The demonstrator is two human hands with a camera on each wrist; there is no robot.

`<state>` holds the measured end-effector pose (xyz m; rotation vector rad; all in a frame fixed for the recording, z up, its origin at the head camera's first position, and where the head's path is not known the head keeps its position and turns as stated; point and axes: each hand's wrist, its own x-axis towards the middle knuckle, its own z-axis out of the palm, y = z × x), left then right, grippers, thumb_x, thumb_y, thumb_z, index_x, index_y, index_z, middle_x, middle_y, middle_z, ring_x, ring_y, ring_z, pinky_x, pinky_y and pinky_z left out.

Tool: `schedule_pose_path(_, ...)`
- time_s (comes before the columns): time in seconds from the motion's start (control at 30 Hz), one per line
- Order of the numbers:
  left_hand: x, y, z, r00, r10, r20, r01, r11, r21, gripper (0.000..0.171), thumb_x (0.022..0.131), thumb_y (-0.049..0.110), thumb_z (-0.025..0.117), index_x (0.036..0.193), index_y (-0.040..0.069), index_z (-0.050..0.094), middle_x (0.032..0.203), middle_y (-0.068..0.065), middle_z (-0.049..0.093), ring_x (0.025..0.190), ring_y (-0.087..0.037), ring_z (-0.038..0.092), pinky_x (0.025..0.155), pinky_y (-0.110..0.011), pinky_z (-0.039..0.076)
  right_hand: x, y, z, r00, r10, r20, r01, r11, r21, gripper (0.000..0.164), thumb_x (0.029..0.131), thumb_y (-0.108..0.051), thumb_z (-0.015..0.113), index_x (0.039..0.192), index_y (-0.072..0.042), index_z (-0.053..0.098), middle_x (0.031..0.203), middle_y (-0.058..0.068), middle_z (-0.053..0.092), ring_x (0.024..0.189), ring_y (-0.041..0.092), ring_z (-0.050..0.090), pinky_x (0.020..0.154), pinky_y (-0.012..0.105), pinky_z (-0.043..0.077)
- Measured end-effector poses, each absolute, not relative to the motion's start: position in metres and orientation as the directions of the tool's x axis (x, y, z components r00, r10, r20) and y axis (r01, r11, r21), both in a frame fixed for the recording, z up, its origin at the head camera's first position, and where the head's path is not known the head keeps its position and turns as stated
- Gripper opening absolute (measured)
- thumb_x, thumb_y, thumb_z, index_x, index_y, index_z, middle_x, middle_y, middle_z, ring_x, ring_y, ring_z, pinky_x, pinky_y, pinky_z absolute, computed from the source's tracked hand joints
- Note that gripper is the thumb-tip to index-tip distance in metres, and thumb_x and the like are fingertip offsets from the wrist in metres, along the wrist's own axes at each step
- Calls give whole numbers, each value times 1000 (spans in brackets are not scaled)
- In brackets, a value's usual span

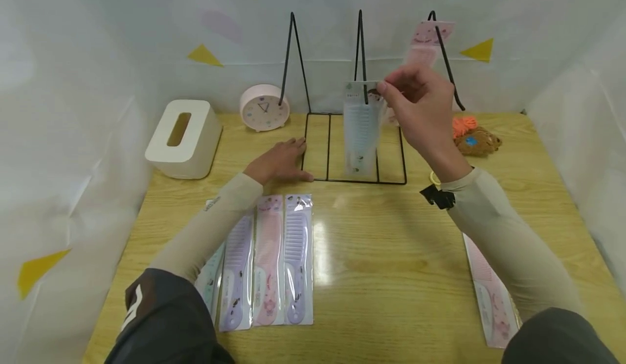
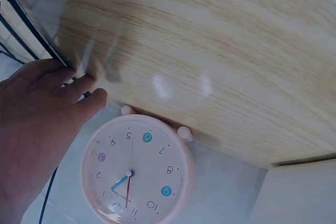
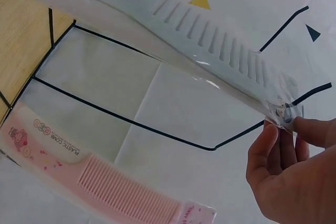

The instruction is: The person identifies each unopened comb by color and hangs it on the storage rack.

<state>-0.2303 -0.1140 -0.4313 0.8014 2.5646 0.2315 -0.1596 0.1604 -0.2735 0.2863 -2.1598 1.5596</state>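
My right hand (image 1: 421, 106) pinches the top corner of a pale blue comb in a clear sleeve (image 1: 361, 130). The sleeve's top is at the middle hook of a black wire rack (image 1: 353, 181); in the right wrist view the hook tip (image 3: 315, 92) passes by the sleeve's top beside my fingertips. From the right hook hangs a pink packaged comb (image 1: 424, 51), seen below the blue one in the right wrist view. My left hand (image 1: 283, 162) rests with spread, relaxed fingers on the left side of the rack's base. The left hook (image 1: 286, 54) bears no comb.
Several packaged combs (image 1: 268, 261) lie in a row at front left, partly under my left arm. Another pink comb (image 1: 490, 293) lies by my right forearm. Behind are a white tissue box (image 1: 191, 136), a pink clock (image 1: 264, 107), orange cord (image 1: 464, 126) and a brown fuzzy item (image 1: 481, 142).
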Motion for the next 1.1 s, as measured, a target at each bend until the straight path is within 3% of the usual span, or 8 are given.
schedule_pose_path(0.37,-228,-113,-433,-743,556,-374,478,830,287,107,85,67,66,159,6,19,167,-12,9,152,-34,11,124,-47,12,-231,147,-264,-894,273,355,-265,316,-911,7,95,-16,69,98,-12,64,94,-5,61,88,8,58,78,23,47)
schedule_pose_path(0.63,-227,-100,-435,-737,566,-368,483,823,299,107,84,66,67,159,6,19,167,-12,9,152,-34,12,123,-48,12,-275,161,-267,-887,344,308,-224,262,-939,9,95,-19,70,98,-14,63,93,-6,62,87,6,57,79,23,45)
schedule_pose_path(0.73,-228,-97,-438,-730,576,-368,496,817,294,108,84,67,67,159,6,18,167,-12,9,152,-34,12,123,-48,13,-275,166,-269,-893,352,280,-196,255,-947,14,94,-20,71,105,-13,65,96,-5,64,90,7,59,81,23,46)
schedule_pose_path(0.87,-229,-94,-437,-729,581,-361,509,813,281,108,85,67,66,159,6,18,167,-12,10,152,-34,12,123,-47,13,-262,172,-272,-917,309,252,-147,325,-934,37,94,-25,72,127,-11,62,116,0,68,107,10,62,93,21,48)
schedule_pose_path(1.0,-230,-94,-436,-728,589,-350,524,808,270,106,86,66,66,159,5,20,166,-14,11,152,-34,13,124,-47,13,-231,178,-278,-960,191,203,-107,420,-901,53,97,-25,67,145,-10,50,138,6,60,124,13,58,104,25,46)
schedule_pose_path(1.1,-229,-95,-437,-724,592,-354,533,806,258,106,86,66,65,159,4,20,166,-15,12,152,-34,14,124,-47,13,-200,187,-290,-986,70,149,-96,491,-866,56,100,-23,63,150,-9,44,143,9,56,128,20,56,105,32,48)
